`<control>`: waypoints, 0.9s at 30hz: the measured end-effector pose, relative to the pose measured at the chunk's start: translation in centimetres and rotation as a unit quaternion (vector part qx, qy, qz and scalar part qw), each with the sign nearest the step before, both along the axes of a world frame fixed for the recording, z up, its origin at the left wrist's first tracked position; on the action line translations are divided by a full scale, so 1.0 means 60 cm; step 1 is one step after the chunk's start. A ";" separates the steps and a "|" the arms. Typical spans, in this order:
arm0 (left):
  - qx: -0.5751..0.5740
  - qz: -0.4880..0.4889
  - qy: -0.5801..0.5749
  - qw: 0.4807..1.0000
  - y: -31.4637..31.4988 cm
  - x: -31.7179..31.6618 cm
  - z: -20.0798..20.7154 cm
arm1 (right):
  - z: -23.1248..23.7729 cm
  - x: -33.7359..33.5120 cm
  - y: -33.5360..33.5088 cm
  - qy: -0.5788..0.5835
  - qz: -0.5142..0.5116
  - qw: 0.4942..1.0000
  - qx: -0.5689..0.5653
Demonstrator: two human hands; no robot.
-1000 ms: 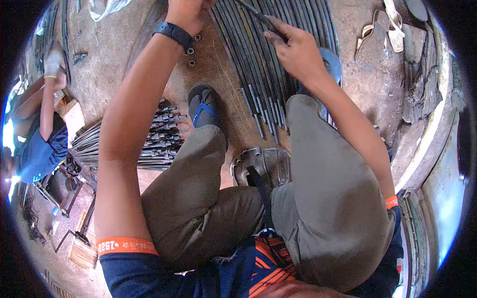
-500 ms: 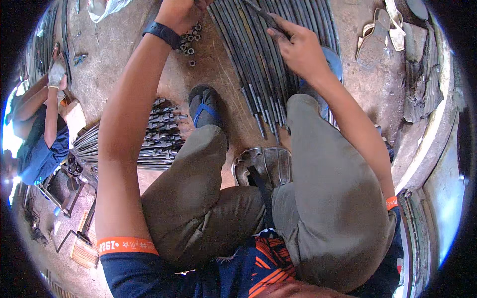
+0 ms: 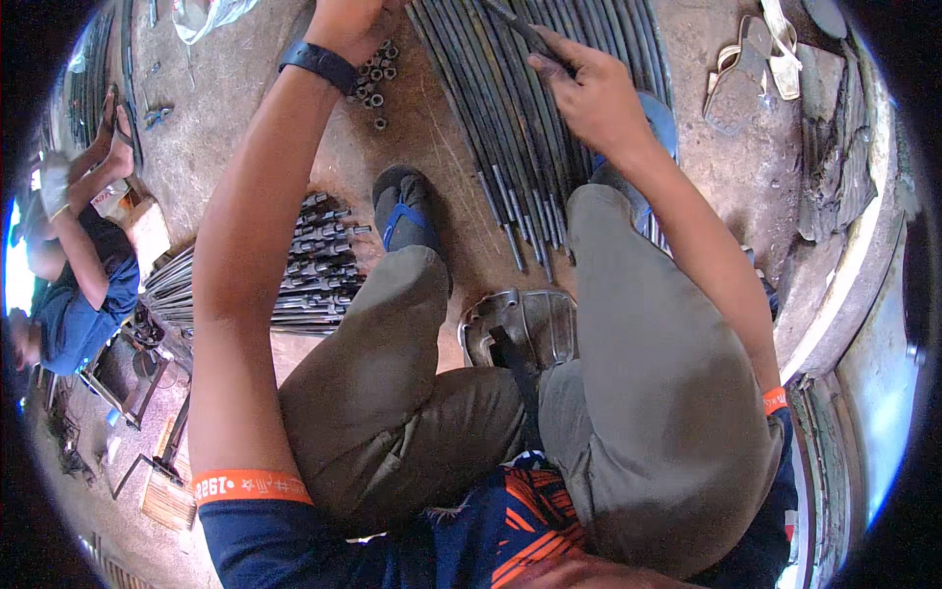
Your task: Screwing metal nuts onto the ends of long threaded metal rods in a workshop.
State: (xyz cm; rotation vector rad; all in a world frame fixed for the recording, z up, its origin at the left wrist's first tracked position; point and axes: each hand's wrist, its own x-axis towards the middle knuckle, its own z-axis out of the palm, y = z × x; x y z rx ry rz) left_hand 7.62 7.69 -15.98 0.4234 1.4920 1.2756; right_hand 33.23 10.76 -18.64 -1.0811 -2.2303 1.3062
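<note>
The right hand [image 3: 594,93] is clamped on one dark metal rod [image 3: 510,25], fingers curled over it and thumb pressed along its side. The rod runs up and to the left out of the fist, tilted above the others, its far end leaving the top of the picture. Directly beneath this hand lies the row of long threaded rods [image 3: 520,147], packed side by side on the concrete floor [image 3: 432,137]; their long axis runs away from the person, fanning slightly, with the near ends stopping between the two knees. They are grey and dull, with narrower threaded tips at the near ends.

The left hand [image 3: 343,20] sits at the top edge, to the left of the rods, with a dark wristband [image 3: 319,66] below it. Whether its fingers are together or apart cannot be told, since they are cut off by the rim. Just to its right lies a small heap of dark hex nuts [image 3: 376,74], so this hand is the nearer one to the nuts, while the right is on the rods.

Further left of the left forearm lies a second pile of bolted rods [image 3: 314,265]. A blue sandal [image 3: 404,211] rests between the piles, and another person [image 3: 69,285] crouches at the far left.
</note>
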 end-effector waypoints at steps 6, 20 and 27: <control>0.052 0.054 -0.221 0.972 0.001 0.001 -0.018 | 0.003 -0.006 -0.002 0.008 0.000 1.000 0.014; -0.069 0.043 0.057 0.995 -0.017 0.014 -0.032 | 0.011 0.002 -0.005 -0.012 0.002 1.000 0.002; -0.007 0.003 0.031 1.000 -0.054 -0.008 -0.063 | -0.005 0.003 0.004 0.012 -0.003 1.000 0.024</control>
